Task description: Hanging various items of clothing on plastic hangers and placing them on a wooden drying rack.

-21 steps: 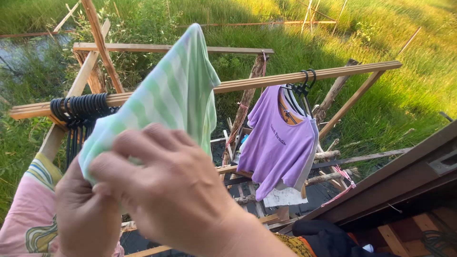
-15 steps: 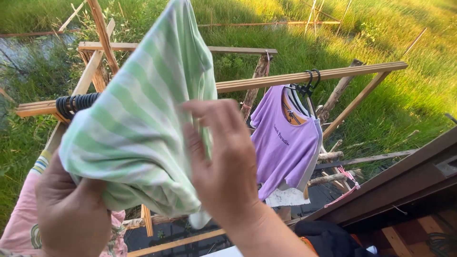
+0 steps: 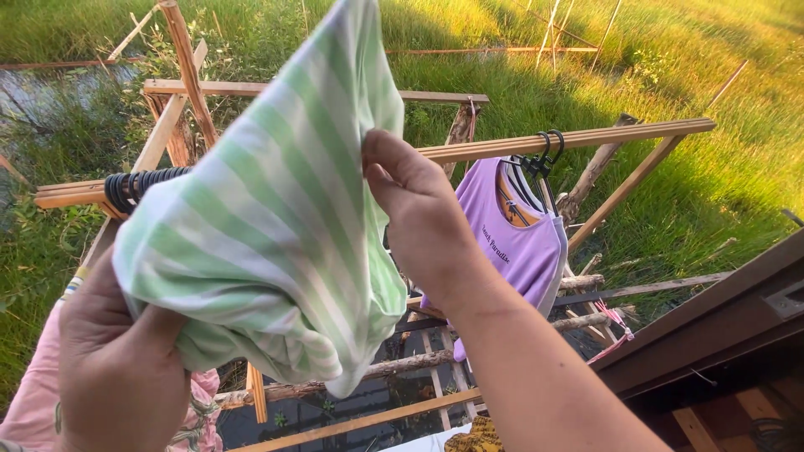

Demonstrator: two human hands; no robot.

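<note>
Left hand grips the bunched lower edge of a green-and-white striped cotton shirt; right hand pinches its upper edge. Shirt held aloft before the long wooden drying rail.

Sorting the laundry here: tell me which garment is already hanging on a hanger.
The purple T-shirt, hanging from black hangers on the wooden rail. The green-and-white striped garment is in both hands, left hand and right hand.

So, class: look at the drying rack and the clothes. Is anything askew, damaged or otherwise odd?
Nothing is torn or spilled. The wooden rack is rough: its rail slopes and its posts lean. The purple shirt hangs bunched with other garments. Both hands hold the green striped shirt.
</note>
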